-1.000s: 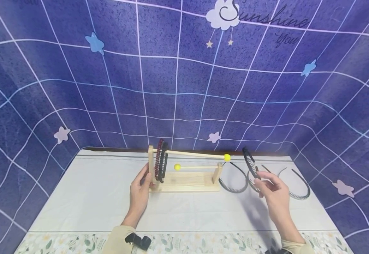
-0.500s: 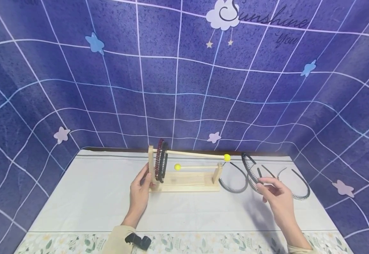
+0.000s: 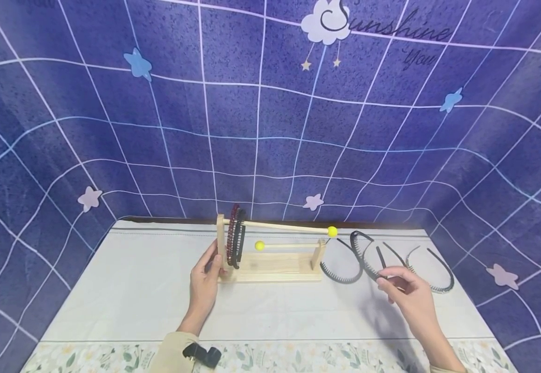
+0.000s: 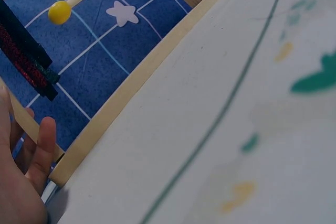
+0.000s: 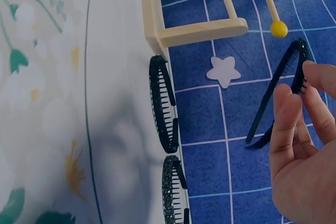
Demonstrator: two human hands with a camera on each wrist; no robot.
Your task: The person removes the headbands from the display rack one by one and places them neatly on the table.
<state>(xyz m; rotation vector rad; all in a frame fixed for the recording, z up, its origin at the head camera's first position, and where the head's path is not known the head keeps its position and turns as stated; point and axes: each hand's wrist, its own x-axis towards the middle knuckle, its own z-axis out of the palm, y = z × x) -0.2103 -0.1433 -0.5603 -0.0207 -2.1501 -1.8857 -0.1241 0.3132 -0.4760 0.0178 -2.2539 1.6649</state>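
Observation:
My left hand (image 3: 203,290) grips the left post of a wooden stand (image 3: 277,265), thumb in front and fingers behind. From that post a rod (image 3: 289,226) runs right to a yellow ball tip. A dark red headband (image 3: 231,238) and black headbands (image 3: 240,243) hang on the rod near the post. To the right of the stand, my right hand (image 3: 412,298) pinches a black toothed headband (image 5: 269,95) between thumb and fingers, with its open ends hanging free in the right wrist view.
Several more headbands lie on the white cloth at the right, among them a toothed black one (image 3: 342,280) beside the stand and another (image 3: 447,285) farther right. A shorter rod (image 3: 293,245) reaches left from the stand's right post. A blue patterned curtain (image 3: 270,129) rises behind.
My right hand has moved slightly right and down, and the headband in it has turned so that its loop shows wider. The left hand and stand stay put.

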